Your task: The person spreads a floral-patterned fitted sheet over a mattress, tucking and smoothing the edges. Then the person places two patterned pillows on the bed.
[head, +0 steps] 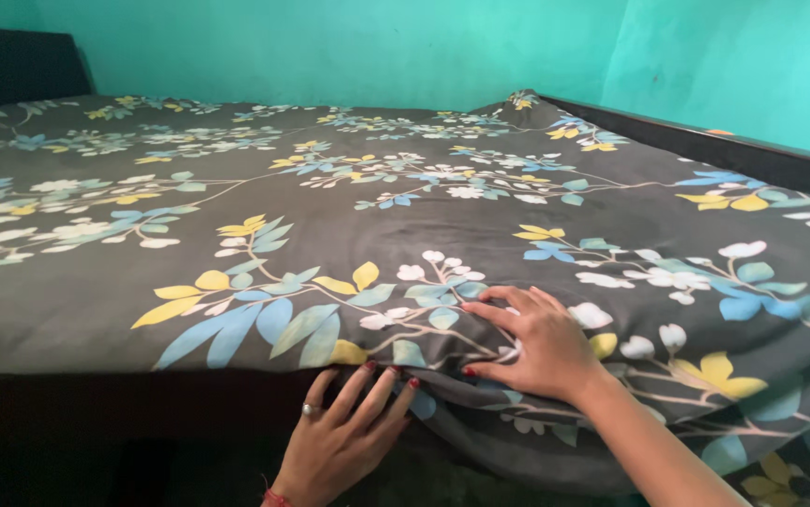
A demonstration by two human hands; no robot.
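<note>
head view: the sheet (405, 216) is spread over the bed (752, 150); its near edge is pressed flat by the right hand (536, 347), fingers spread, and tucked under by the left hand (348, 437); the right overhang is left loose.

A sheet (405, 216) lies over the bed (762, 155). At its near edge, the left hand (344, 437) sits below and left of the right hand (536, 343), which rests on the sheet.

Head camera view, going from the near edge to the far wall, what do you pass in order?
Left hand at the mattress edge → right hand pressing on the sheet → dark floral bedsheet spread over the bed → dark headboard at the far left → turquoise wall.
</note>
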